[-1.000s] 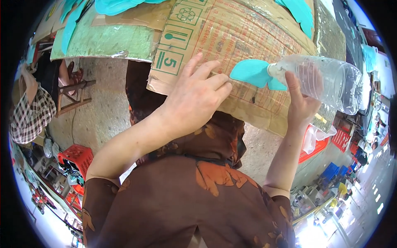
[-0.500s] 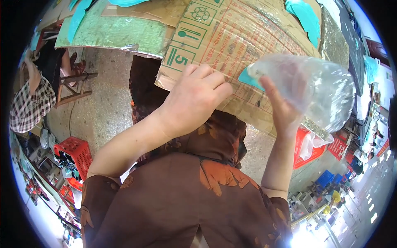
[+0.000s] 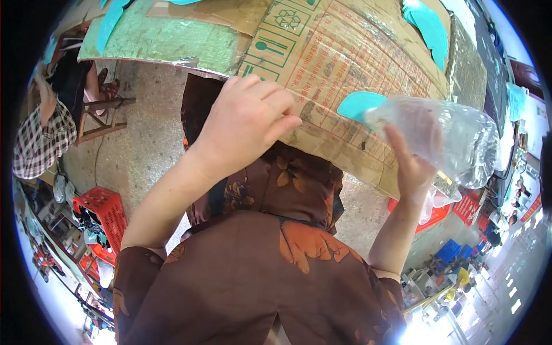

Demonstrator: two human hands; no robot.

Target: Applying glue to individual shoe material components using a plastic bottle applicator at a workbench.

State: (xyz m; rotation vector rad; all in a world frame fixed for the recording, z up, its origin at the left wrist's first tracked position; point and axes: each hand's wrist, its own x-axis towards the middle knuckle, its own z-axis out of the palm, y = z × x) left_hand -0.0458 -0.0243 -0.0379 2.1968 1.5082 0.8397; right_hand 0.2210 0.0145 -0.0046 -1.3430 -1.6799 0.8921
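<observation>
Head view: my right grip (image 3: pixel 415 167) is clamped around a clear plastic bottle (image 3: pixel 467 142), fingers blurred behind its wall; the bottle's neck hides part of a flat, rounded turquoise piece (image 3: pixel 353 106) lying on brown printed cardboard (image 3: pixel 339 66); my left grip (image 3: pixel 244 118) curls over the cardboard's near edge, its underside hidden, so I cannot tell whether it pinches anything.

Motion blurs the clear plastic bottle (image 3: pixel 468 141), its neck covering 1 end of the turquoise cutout (image 3: pixel 355 104). Through it, the right hand (image 3: pixel 416 172) shows hazily. The left hand's (image 3: pixel 246 112) fingertips seem tucked from sight. The top edge crops the cardboard sheet (image 3: pixel 328 138).
</observation>
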